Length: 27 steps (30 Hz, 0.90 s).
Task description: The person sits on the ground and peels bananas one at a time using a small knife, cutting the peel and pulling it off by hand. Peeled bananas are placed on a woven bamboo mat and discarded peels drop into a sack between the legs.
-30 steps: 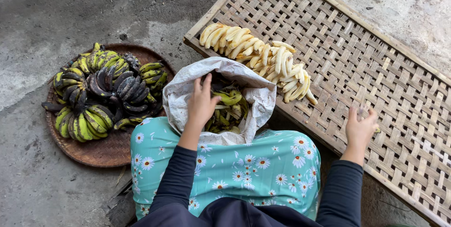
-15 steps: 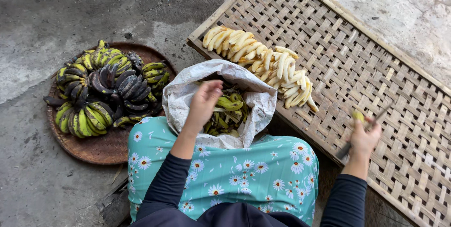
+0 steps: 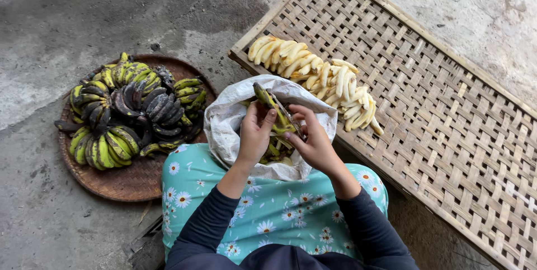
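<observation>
My left hand (image 3: 254, 135) grips an unpeeled green-yellow banana (image 3: 264, 98) and holds it upright over an open white sack (image 3: 224, 127) on my lap. My right hand (image 3: 314, 142) is closed on a thin knife (image 3: 288, 116), and the blade lies along the banana's side. More green peels or bananas lie inside the sack beneath my hands. A row of peeled pale bananas (image 3: 313, 74) rests on the woven bamboo tray (image 3: 447, 113) just beyond the sack.
A round woven basket (image 3: 128, 178) to the left holds several bunches of green, yellow and blackened bananas (image 3: 126, 110). It sits on a rough concrete floor (image 3: 67, 18). A floral turquoise cloth (image 3: 279, 214) covers my lap.
My right hand came back from the bamboo tray on the right to the sack. My left hand lifted a banana out of the sack, and the knife now lies against it.
</observation>
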Tool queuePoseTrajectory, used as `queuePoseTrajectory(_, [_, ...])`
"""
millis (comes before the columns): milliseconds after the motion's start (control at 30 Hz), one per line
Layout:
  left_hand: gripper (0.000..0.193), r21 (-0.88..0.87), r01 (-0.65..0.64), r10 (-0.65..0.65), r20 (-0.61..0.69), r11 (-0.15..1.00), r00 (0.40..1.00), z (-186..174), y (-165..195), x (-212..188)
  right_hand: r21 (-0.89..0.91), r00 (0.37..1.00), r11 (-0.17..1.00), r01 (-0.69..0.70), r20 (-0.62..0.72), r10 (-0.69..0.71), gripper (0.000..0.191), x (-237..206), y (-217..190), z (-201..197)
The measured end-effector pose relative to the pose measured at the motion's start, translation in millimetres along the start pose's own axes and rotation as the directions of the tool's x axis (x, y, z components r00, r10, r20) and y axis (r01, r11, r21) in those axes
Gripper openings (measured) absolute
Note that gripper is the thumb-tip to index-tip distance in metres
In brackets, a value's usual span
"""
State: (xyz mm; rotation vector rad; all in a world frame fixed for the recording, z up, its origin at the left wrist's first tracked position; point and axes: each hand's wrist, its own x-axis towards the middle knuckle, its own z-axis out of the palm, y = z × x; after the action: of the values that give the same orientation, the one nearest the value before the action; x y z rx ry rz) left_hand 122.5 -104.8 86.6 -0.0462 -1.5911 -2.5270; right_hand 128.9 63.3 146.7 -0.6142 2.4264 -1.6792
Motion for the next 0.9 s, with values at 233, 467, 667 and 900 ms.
queuePoseTrajectory(233, [0.035, 0.798, -0.246, 0.382, 0.021, 0.55, 0.924, -24, 13, -3, -0.091, 0.998, 0.994, -0.057, -0.012, 0.056, 0.063, 20, -19, 26])
queuePoseTrajectory(467, [0.033, 0.919, -0.388, 0.563, 0.28, 0.077, 0.777, -39, 16, 0, -0.472, 0.985, 0.879, 0.063, -0.11, -0.129, 0.048, 22, -19, 45])
queuePoseTrajectory(667, [0.034, 0.887, -0.448, 0.545, 0.322, 0.112, 0.774, -34, 1, -6, -0.257, 0.951, 0.966, -0.037, -0.305, -0.044, 0.033, 26, 14, 52])
queuePoseTrajectory(900, [0.04, -0.19, -0.264, 0.282, 0.073, 0.946, 0.957, -47, 4, 0, 0.784, 0.773, 0.368, -0.5, 0.213, 0.598, 0.051, 34, 64, 28])
